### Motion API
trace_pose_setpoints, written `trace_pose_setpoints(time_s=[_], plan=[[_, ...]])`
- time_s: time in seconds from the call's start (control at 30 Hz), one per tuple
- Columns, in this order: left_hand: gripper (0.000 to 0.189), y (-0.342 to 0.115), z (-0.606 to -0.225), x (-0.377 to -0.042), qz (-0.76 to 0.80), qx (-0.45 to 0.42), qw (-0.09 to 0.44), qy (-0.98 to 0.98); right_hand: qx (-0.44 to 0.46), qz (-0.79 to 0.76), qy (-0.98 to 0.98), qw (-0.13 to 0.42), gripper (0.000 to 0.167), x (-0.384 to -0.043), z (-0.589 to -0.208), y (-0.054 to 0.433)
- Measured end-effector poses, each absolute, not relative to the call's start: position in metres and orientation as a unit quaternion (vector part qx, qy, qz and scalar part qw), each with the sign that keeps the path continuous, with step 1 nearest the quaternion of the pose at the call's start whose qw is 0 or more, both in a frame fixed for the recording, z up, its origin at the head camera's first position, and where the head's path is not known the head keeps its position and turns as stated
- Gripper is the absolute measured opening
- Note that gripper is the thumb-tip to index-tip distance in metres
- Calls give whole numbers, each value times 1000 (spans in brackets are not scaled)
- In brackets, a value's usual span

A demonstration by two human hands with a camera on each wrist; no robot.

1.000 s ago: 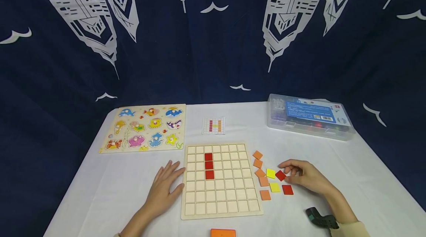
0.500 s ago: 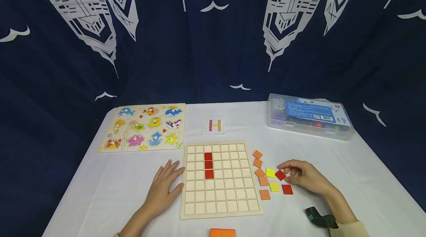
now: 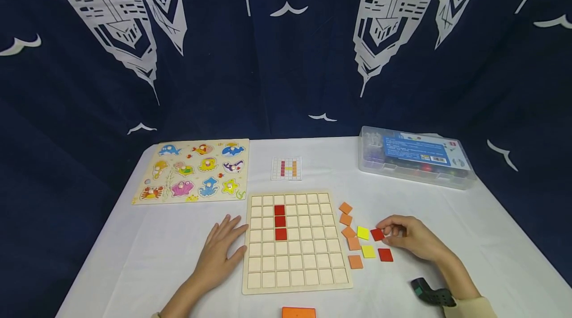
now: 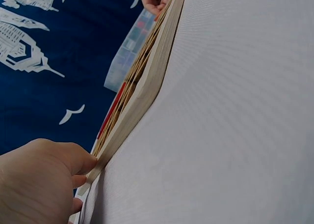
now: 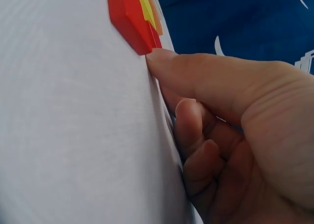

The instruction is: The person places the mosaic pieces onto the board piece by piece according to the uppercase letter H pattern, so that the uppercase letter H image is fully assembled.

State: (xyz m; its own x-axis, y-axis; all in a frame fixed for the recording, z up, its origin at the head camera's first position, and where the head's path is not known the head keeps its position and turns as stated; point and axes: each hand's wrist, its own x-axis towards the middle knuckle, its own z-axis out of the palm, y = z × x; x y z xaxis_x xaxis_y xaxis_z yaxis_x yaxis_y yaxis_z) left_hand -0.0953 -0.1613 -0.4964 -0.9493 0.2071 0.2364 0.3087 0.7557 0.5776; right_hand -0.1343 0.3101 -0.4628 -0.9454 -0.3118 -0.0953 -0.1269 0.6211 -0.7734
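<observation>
A wooden grid board lies in the middle of the table with three red tiles in one column. My left hand rests flat at the board's left side, fingers spread; in the left wrist view its fingertips touch the board's edge. Right of the board, my right hand pinches a red tile between thumb and index finger, the tile still low at the tabletop. The other fingers are curled. Closer to the front lies another red tile, beside two yellow tiles and several orange tiles.
A small pattern card lies behind the board. At the back left is a sea-animal peg puzzle, and at the back right a clear plastic case. An orange block sits at the front edge. A dark strap circles the right wrist.
The red tile at my right fingertips has turned slightly and shifted a little right, along with the fingers. My left hand and the board stay as they were.
</observation>
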Motion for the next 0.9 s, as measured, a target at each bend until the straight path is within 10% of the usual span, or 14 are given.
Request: trace_pose_setpoints(time_s=[0.47, 0.9], plan=[[47, -162, -497, -94, -318, -151, 99, -931, -95, -374, 922, 22, 21, -134, -446, 296], [47, -162, -496, -94, -318, -148, 95, -932, -191, -400, 893, 72, 21, -144, -422, 207]])
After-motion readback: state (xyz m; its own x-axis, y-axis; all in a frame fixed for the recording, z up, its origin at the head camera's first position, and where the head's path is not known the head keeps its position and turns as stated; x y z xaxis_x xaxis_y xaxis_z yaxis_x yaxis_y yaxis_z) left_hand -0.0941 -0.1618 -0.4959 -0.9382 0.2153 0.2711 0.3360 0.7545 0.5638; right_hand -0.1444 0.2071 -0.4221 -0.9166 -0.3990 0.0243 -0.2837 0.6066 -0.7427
